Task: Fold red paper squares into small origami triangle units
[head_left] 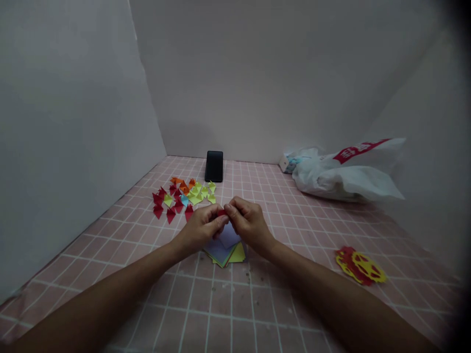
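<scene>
My left hand (pixel 203 226) and my right hand (pixel 248 221) meet at the middle of the pink checked table (pixel 235 304), fingers pinched together on a small red piece of paper (pixel 221 213). Only a sliver of that paper shows between the fingertips. Right under the hands lies a stack of coloured paper squares (pixel 225 249), lilac on top with yellow and green edges. Behind and to the left, several small folded paper triangles (pixel 182 196) in red, orange, yellow-green and blue are spread on the table.
A black phone (pixel 214 166) lies flat near the back wall. A white plastic bag with red print (pixel 346 172) sits at the back right. Red and yellow paper cut-outs (pixel 359 266) lie at the right. Grey walls close the left, back and right.
</scene>
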A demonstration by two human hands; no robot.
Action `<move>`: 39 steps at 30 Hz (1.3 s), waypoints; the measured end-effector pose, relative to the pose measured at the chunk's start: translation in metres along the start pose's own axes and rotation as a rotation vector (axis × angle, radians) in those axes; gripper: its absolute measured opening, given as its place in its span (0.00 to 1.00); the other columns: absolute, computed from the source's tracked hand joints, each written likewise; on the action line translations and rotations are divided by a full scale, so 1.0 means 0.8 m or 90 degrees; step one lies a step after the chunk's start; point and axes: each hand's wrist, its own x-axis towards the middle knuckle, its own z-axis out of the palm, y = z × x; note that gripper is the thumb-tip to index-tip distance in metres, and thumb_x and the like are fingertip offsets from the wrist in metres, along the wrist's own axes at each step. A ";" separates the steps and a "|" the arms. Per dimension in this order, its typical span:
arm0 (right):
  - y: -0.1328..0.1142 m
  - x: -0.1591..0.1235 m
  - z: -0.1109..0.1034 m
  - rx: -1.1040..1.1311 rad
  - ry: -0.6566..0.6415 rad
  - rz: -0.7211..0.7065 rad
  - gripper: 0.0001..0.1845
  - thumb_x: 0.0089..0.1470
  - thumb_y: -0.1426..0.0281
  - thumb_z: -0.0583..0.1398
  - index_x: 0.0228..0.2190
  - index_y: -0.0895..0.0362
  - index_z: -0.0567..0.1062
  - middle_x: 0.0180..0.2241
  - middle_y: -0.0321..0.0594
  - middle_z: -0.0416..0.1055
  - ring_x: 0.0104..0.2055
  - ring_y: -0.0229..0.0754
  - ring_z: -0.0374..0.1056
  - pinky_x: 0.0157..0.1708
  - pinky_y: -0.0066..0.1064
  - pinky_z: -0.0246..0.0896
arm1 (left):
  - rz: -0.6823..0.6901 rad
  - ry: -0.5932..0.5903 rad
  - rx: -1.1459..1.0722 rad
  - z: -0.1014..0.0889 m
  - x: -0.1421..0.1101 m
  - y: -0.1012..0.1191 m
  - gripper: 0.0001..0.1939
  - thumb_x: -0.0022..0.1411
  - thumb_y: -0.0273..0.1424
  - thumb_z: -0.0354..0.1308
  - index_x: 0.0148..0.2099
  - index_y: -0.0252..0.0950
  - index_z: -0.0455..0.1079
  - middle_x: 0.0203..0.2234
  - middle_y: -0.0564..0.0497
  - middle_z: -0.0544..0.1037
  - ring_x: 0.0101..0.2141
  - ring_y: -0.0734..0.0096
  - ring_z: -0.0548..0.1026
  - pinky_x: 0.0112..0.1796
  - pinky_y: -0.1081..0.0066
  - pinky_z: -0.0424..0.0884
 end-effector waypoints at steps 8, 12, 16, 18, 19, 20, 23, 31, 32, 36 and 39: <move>0.005 0.007 -0.003 -0.042 -0.015 -0.036 0.20 0.60 0.64 0.55 0.18 0.55 0.63 0.18 0.33 0.61 0.22 0.36 0.57 0.25 0.29 0.49 | -0.005 0.021 -0.020 0.001 -0.001 0.006 0.13 0.60 0.37 0.57 0.27 0.35 0.65 0.19 0.56 0.68 0.21 0.76 0.67 0.26 0.74 0.64; 0.007 0.011 -0.007 -0.022 -0.053 -0.033 0.23 0.64 0.62 0.51 0.19 0.55 0.63 0.17 0.33 0.62 0.20 0.34 0.57 0.24 0.28 0.51 | 0.013 0.019 -0.019 0.000 0.000 0.005 0.14 0.62 0.37 0.55 0.27 0.34 0.67 0.20 0.55 0.69 0.23 0.75 0.68 0.28 0.73 0.65; 0.007 0.013 -0.008 -0.006 -0.060 -0.024 0.24 0.62 0.57 0.54 0.18 0.55 0.64 0.18 0.33 0.63 0.21 0.34 0.58 0.24 0.27 0.51 | 0.019 0.036 0.005 -0.001 0.000 0.003 0.15 0.63 0.38 0.53 0.29 0.34 0.69 0.21 0.53 0.71 0.23 0.73 0.69 0.28 0.72 0.66; 0.006 0.012 -0.008 0.003 -0.057 -0.017 0.24 0.60 0.56 0.56 0.18 0.56 0.65 0.19 0.34 0.64 0.22 0.35 0.59 0.24 0.27 0.52 | 0.029 0.050 0.027 -0.002 -0.001 0.002 0.14 0.63 0.37 0.55 0.29 0.34 0.70 0.20 0.53 0.71 0.23 0.73 0.69 0.28 0.72 0.65; 0.006 0.012 -0.007 0.012 -0.058 -0.008 0.24 0.61 0.55 0.55 0.18 0.56 0.65 0.19 0.34 0.64 0.22 0.35 0.59 0.24 0.27 0.52 | 0.036 0.060 0.038 -0.002 -0.001 0.003 0.13 0.62 0.36 0.55 0.28 0.34 0.69 0.20 0.54 0.70 0.23 0.73 0.68 0.28 0.72 0.64; 0.006 0.012 -0.006 0.026 -0.062 0.003 0.25 0.62 0.55 0.53 0.19 0.56 0.64 0.18 0.34 0.63 0.21 0.34 0.59 0.23 0.26 0.52 | 0.041 0.071 0.049 -0.002 -0.002 0.003 0.14 0.63 0.36 0.55 0.27 0.34 0.69 0.19 0.54 0.70 0.23 0.74 0.68 0.28 0.72 0.64; 0.008 0.011 -0.004 0.072 -0.091 0.040 0.25 0.65 0.56 0.48 0.21 0.54 0.63 0.14 0.30 0.60 0.15 0.33 0.57 0.17 0.25 0.51 | 0.050 0.097 0.074 -0.002 -0.002 0.003 0.15 0.63 0.36 0.55 0.26 0.35 0.67 0.18 0.55 0.68 0.22 0.74 0.66 0.28 0.72 0.61; 0.007 0.013 -0.009 0.101 -0.094 0.051 0.23 0.60 0.56 0.57 0.19 0.55 0.64 0.15 0.30 0.60 0.17 0.32 0.56 0.19 0.24 0.50 | 0.058 0.092 0.054 0.000 0.001 0.000 0.10 0.59 0.35 0.58 0.28 0.35 0.68 0.21 0.55 0.69 0.24 0.74 0.67 0.28 0.72 0.63; 0.007 0.013 -0.008 0.111 -0.098 0.059 0.24 0.62 0.56 0.54 0.19 0.55 0.63 0.14 0.30 0.59 0.17 0.32 0.56 0.18 0.24 0.51 | 0.055 0.100 0.047 0.001 0.001 0.000 0.11 0.59 0.35 0.59 0.27 0.35 0.68 0.21 0.55 0.68 0.23 0.74 0.66 0.28 0.72 0.63; 0.009 0.013 -0.004 0.159 -0.135 0.092 0.23 0.64 0.54 0.49 0.24 0.55 0.65 0.16 0.30 0.62 0.15 0.33 0.59 0.16 0.24 0.55 | 0.035 0.168 0.013 0.001 0.000 -0.004 0.11 0.60 0.35 0.58 0.28 0.35 0.68 0.20 0.56 0.67 0.21 0.76 0.63 0.26 0.73 0.61; 0.011 0.013 -0.003 0.130 -0.147 0.067 0.17 0.62 0.58 0.54 0.26 0.56 0.66 0.17 0.28 0.62 0.15 0.32 0.58 0.16 0.23 0.54 | 0.021 0.194 -0.012 -0.002 0.002 -0.007 0.11 0.60 0.36 0.58 0.28 0.35 0.69 0.19 0.57 0.66 0.21 0.77 0.63 0.25 0.74 0.61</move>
